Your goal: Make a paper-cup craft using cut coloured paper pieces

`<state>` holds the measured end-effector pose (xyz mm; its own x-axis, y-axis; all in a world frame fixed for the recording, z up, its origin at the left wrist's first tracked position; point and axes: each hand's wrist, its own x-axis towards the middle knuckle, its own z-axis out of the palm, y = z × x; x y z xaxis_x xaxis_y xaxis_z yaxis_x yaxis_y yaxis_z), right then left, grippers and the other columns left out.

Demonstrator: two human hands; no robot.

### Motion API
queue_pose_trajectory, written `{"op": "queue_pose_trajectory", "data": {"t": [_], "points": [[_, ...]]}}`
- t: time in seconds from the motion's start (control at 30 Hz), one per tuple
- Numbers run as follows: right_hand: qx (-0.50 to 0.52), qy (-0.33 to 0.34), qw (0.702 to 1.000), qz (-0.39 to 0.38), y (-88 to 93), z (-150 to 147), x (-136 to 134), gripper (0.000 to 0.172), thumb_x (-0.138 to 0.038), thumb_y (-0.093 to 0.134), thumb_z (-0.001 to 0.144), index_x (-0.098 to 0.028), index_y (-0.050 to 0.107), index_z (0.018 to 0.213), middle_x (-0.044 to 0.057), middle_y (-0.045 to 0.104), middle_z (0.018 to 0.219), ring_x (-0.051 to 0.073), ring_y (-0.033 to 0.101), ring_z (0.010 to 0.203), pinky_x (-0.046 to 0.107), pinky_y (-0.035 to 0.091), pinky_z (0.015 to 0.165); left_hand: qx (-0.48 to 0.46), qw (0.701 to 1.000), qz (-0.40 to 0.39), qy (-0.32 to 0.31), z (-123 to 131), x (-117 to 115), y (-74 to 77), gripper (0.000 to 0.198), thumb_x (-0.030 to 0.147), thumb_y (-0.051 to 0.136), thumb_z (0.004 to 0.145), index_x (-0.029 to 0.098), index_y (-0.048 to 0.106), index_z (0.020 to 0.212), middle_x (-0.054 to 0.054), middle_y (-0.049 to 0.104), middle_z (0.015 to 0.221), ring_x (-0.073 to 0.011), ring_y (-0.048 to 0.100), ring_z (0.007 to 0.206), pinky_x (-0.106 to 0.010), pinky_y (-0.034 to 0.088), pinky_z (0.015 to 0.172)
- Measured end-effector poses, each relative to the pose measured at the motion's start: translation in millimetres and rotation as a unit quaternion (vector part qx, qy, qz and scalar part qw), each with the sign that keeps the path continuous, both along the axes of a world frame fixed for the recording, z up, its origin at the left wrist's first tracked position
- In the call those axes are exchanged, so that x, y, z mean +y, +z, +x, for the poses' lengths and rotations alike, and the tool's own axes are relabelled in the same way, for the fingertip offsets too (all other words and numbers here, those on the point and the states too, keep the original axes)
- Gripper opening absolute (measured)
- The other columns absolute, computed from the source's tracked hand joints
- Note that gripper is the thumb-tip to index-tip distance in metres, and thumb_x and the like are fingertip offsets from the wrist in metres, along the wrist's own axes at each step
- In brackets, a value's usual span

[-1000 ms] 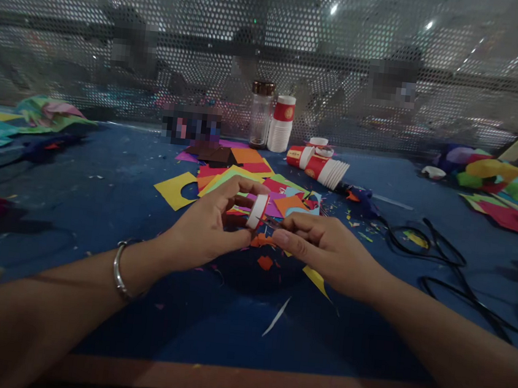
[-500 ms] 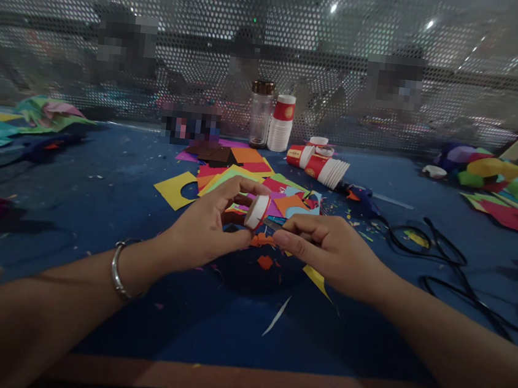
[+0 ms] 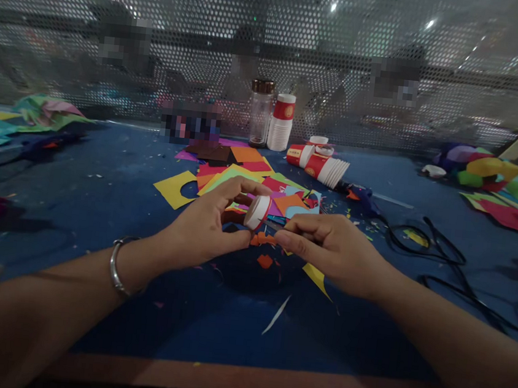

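Note:
Between the thumb and fingers of my left hand (image 3: 212,223) is a short white cup piece (image 3: 257,212) with a red edge, tilted to the right. My right hand (image 3: 327,247) is closed around a thin metal tool (image 3: 274,224), perhaps scissors or a blade. Its tip touches or nearly touches the red edge of the piece; most of the tool is hidden by my fingers. Orange paper scraps (image 3: 265,261) lie on the table below. Just behind my hands spreads a pile of coloured paper (image 3: 247,156).
Behind stand a glass jar (image 3: 259,117) and stacked paper cups (image 3: 281,125). More cups (image 3: 320,164) lie on their side near a blue glue gun (image 3: 364,200) with a looping black cable (image 3: 453,257). Coloured paper (image 3: 49,113) and another glue gun (image 3: 51,146) are at left.
The tool in my right hand has shifted very slightly against the cup piece. Both hands keep their hold, and nothing else has visibly moved on the table.

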<state>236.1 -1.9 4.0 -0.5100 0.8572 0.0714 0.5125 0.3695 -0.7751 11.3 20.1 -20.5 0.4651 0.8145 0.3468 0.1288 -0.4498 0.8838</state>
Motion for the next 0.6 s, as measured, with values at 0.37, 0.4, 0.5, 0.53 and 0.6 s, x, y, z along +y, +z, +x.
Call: {"op": "queue_pose_trajectory", "data": {"t": [0.37, 0.4, 0.5, 0.53, 0.6], "points": [[-0.007, 0.010, 1.000, 0.003, -0.2, 2.3, 0.4, 0.043, -0.054, 0.053, 0.095, -0.019, 0.057, 0.070, -0.004, 0.046, 0.062, 0.010, 0.039, 0.058, 0.026, 0.029, 0.054, -0.005, 1.000, 0.001, -0.012, -0.3, -0.2, 1.1, 0.046, 0.014, 0.070, 0.074, 0.021, 0.057, 0.118, -0.007, 0.062, 0.119, -0.0190, 0.061, 0.107, -0.032, 0.055, 0.085], [-0.007, 0.007, 1.000, 0.004, 0.3, 1.9, 0.2, 0.043, -0.054, 0.054, 0.095, -0.019, 0.057, 0.070, -0.004, 0.045, 0.062, 0.010, 0.039, 0.058, 0.026, 0.029, 0.054, -0.007, 1.000, 0.001, -0.011, -0.2, 0.0, 1.0, 0.046, 0.013, 0.070, 0.074, 0.021, 0.057, 0.117, -0.007, 0.061, 0.120, -0.0190, 0.061, 0.108, -0.032, 0.055, 0.086], [-0.016, -0.002, 1.000, 0.005, 2.8, -0.1, -0.6, 0.044, -0.054, 0.058, 0.093, -0.020, 0.053, 0.066, -0.005, 0.041, 0.060, 0.009, 0.036, 0.055, 0.026, 0.025, 0.052, -0.011, 1.000, -0.011, -0.003, 0.0, 0.7, 1.3, 0.046, 0.012, 0.069, 0.074, 0.021, 0.056, 0.117, -0.007, 0.061, 0.122, -0.0194, 0.061, 0.109, -0.032, 0.055, 0.087], [-0.020, -0.001, 1.000, 0.004, 3.8, -0.8, -1.0, 0.044, -0.054, 0.059, 0.092, -0.020, 0.052, 0.065, -0.006, 0.039, 0.059, 0.009, 0.034, 0.055, 0.025, 0.024, 0.051, -0.012, 1.000, -0.016, 0.000, 0.0, 0.8, 1.7, 0.046, 0.012, 0.070, 0.074, 0.021, 0.056, 0.117, -0.007, 0.061, 0.122, -0.0195, 0.061, 0.109, -0.033, 0.055, 0.087], [-0.027, 0.004, 1.000, 0.002, 5.2, -1.9, -1.7, 0.043, -0.052, 0.060, 0.092, -0.020, 0.050, 0.065, -0.006, 0.038, 0.059, 0.008, 0.033, 0.054, 0.025, 0.024, 0.051, -0.013, 1.000, -0.022, 0.005, 0.1, 0.7, 2.5, 0.046, 0.014, 0.070, 0.074, 0.021, 0.055, 0.117, -0.007, 0.061, 0.121, -0.0195, 0.062, 0.107, -0.033, 0.055, 0.087]]}}
